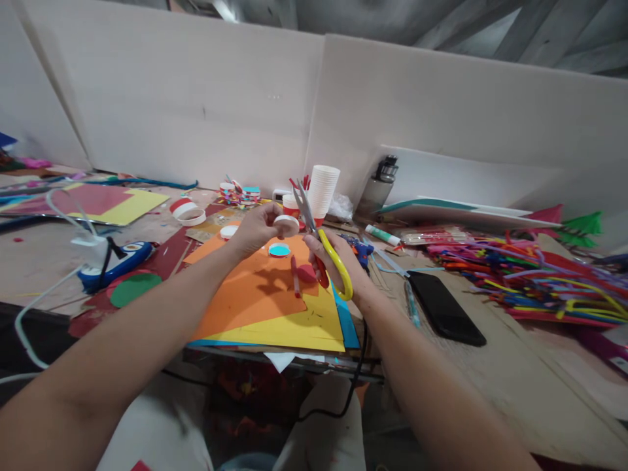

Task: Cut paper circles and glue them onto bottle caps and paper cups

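Note:
Between the thumb and fingers of my left hand (258, 229) is a small white paper cup bottom (286, 225), a short round piece with a rim. My right hand (338, 255) grips scissors (335, 256) with yellow and red handles; their blades point up and away, just right of the white piece. Below both hands lie orange paper (235, 297) and yellow paper (294, 330). On the orange sheet sit a round piece with a blue inside (279, 250), another white round piece (228, 231) and a red strip (295, 276).
A stack of white paper cups (324, 190) stands behind the hands. To the right are a black phone (445, 307), a glue stick (383, 235) and a heap of coloured pipe cleaners (540, 281). On the left lie a blue power strip (115, 265) and a green paper circle (135, 290).

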`<action>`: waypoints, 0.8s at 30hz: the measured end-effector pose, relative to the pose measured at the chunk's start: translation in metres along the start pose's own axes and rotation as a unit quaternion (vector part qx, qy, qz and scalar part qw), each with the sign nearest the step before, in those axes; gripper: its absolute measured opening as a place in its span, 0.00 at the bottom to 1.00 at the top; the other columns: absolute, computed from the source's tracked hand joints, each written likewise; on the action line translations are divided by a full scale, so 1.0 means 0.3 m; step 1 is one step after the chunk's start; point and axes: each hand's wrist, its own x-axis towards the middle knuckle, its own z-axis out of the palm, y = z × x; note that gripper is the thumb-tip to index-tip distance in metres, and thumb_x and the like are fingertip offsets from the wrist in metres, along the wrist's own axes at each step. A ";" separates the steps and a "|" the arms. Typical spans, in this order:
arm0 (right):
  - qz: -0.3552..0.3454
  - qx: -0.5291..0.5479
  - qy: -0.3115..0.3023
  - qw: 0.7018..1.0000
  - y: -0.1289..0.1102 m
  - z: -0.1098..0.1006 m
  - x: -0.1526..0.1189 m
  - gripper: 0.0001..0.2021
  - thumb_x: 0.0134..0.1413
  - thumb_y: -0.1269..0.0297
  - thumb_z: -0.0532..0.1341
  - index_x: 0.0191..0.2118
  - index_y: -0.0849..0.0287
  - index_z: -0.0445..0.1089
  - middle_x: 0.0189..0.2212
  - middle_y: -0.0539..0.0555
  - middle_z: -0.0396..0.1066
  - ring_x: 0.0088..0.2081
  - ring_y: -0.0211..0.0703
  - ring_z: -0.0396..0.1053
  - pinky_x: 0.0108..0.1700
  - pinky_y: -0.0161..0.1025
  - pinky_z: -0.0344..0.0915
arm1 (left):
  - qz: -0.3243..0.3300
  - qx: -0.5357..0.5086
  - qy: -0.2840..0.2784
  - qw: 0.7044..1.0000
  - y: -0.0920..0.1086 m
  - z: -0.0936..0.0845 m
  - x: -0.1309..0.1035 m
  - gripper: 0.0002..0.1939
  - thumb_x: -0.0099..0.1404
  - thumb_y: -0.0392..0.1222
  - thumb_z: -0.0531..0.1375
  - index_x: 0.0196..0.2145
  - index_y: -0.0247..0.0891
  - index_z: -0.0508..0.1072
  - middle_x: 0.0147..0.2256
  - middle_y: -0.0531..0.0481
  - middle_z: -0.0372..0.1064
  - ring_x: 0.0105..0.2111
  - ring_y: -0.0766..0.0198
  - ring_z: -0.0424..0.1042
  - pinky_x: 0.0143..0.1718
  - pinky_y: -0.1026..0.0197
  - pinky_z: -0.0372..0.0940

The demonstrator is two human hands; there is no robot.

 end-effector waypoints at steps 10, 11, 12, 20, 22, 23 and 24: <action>0.061 0.009 -0.035 0.997 -0.028 0.036 -0.024 0.18 0.57 0.45 0.58 0.33 0.56 0.60 0.16 0.42 0.61 0.12 0.32 0.60 0.12 0.28 0.56 | 0.027 0.059 0.150 0.987 0.011 -0.034 0.018 0.15 0.51 0.30 0.63 0.38 0.38 0.71 0.27 0.54 0.70 0.27 0.66 0.69 0.28 0.65 0.67; 0.072 0.018 -0.045 0.996 -0.033 0.039 -0.027 0.17 0.57 0.46 0.58 0.33 0.56 0.61 0.15 0.42 0.61 0.12 0.32 0.61 0.11 0.28 0.54 | 0.029 0.061 0.148 0.987 0.012 -0.033 0.018 0.16 0.51 0.30 0.63 0.39 0.38 0.73 0.29 0.53 0.72 0.28 0.66 0.70 0.29 0.65 0.67; 0.081 0.024 -0.054 0.995 -0.038 0.040 -0.029 0.16 0.58 0.47 0.58 0.34 0.56 0.61 0.15 0.42 0.62 0.12 0.32 0.61 0.11 0.27 0.54 | 0.031 0.065 0.146 0.987 0.013 -0.032 0.017 0.16 0.52 0.31 0.63 0.40 0.37 0.74 0.31 0.52 0.73 0.29 0.65 0.71 0.30 0.65 0.67; 0.109 0.025 -0.069 0.991 -0.033 0.044 -0.030 0.15 0.60 0.49 0.56 0.37 0.57 0.66 0.14 0.44 0.65 0.11 0.31 0.58 0.11 0.27 0.54 | 0.064 0.139 0.155 0.976 0.016 -0.029 0.007 0.16 0.52 0.30 0.62 0.40 0.40 0.81 0.35 0.52 0.76 0.31 0.65 0.71 0.34 0.65 0.65; 0.105 0.025 -0.074 0.991 -0.028 0.045 -0.029 0.15 0.60 0.50 0.56 0.38 0.57 0.67 0.15 0.44 0.66 0.11 0.31 0.57 0.11 0.27 0.53 | 0.069 0.144 0.154 0.975 0.014 -0.029 0.006 0.17 0.53 0.29 0.62 0.40 0.40 0.81 0.34 0.52 0.77 0.31 0.65 0.70 0.35 0.65 0.65; 0.103 0.023 -0.076 0.992 -0.026 0.045 -0.028 0.15 0.60 0.49 0.56 0.38 0.57 0.67 0.15 0.44 0.66 0.11 0.31 0.56 0.11 0.27 0.53 | 0.070 0.148 0.153 0.975 0.012 -0.030 0.007 0.16 0.53 0.29 0.63 0.39 0.41 0.81 0.33 0.52 0.77 0.32 0.65 0.71 0.36 0.65 0.64; 0.101 0.020 -0.076 0.992 -0.024 0.044 -0.027 0.15 0.60 0.49 0.56 0.38 0.57 0.67 0.14 0.44 0.66 0.11 0.31 0.56 0.11 0.27 0.53 | 0.072 0.155 0.152 0.974 0.009 -0.031 0.007 0.16 0.53 0.30 0.63 0.39 0.41 0.81 0.33 0.52 0.77 0.32 0.64 0.71 0.36 0.65 0.64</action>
